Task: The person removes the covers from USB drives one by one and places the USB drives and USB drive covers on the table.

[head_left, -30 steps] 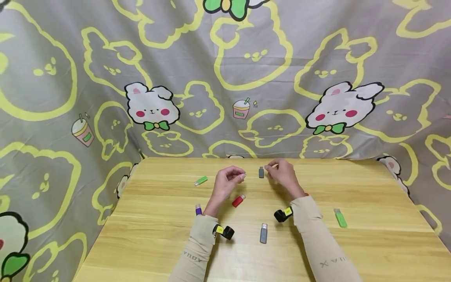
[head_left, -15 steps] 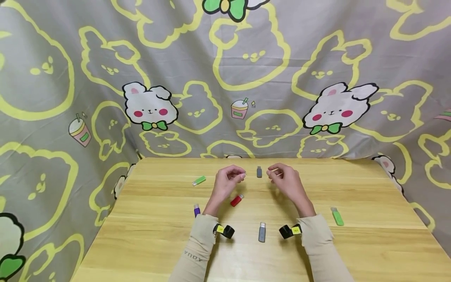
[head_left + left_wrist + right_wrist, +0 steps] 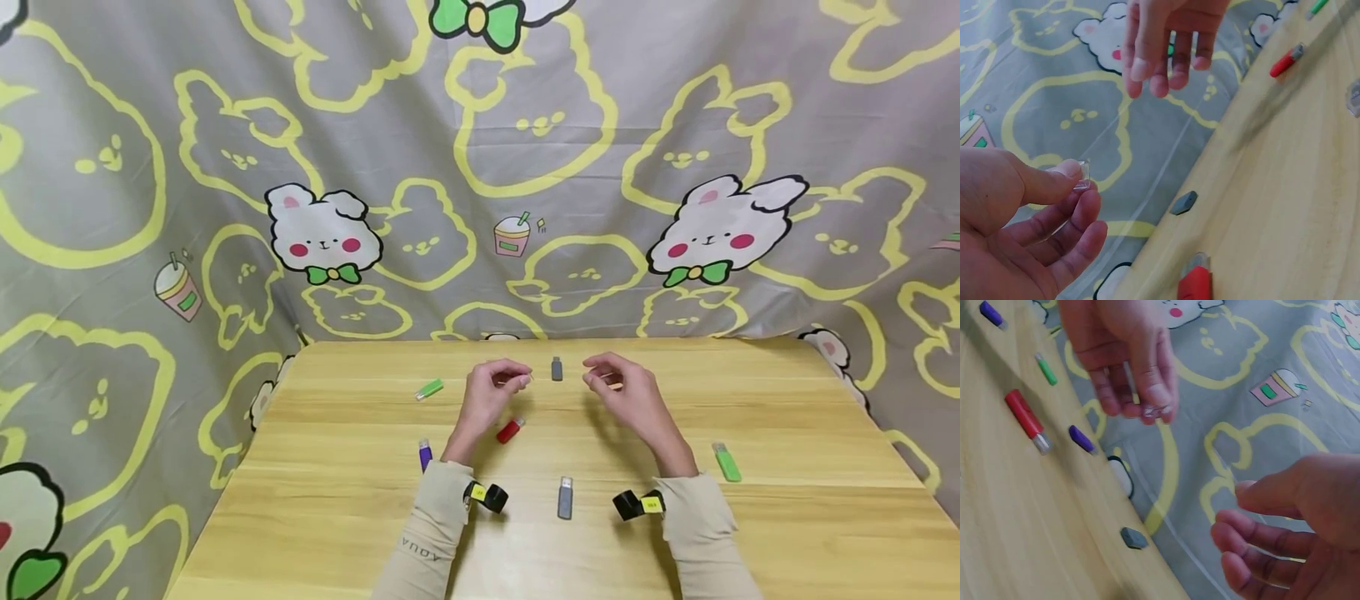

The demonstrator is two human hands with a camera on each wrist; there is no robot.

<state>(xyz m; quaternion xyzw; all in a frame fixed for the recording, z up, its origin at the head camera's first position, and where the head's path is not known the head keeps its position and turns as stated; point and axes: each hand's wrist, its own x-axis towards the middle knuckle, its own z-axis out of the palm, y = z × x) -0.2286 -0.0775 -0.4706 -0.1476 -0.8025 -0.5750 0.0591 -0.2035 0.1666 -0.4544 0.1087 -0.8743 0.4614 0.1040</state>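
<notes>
My left hand (image 3: 486,400) pinches a small clear plastic cap (image 3: 1085,175) between thumb and index finger, raised above the table. To its right, my right hand (image 3: 632,402) hovers with loosely bent fingers; in the right wrist view a gap shows between thumb and index finger, and it holds nothing. Between the two hands, a grey USB stick (image 3: 557,369) lies near the table's far edge. A red USB stick (image 3: 509,431) lies just below my left hand, and a purple USB stick (image 3: 425,456) is partly hidden by the left sleeve.
One green USB stick (image 3: 430,389) lies at the back left, another green USB stick (image 3: 727,462) at the right. Nearer the front is a second grey USB stick (image 3: 565,498). A patterned curtain (image 3: 420,250) hangs behind the wooden table (image 3: 300,500).
My right hand has drawn back to the right, away from the far grey USB stick, which stays on the table. My left hand keeps its pinch and has shifted little.
</notes>
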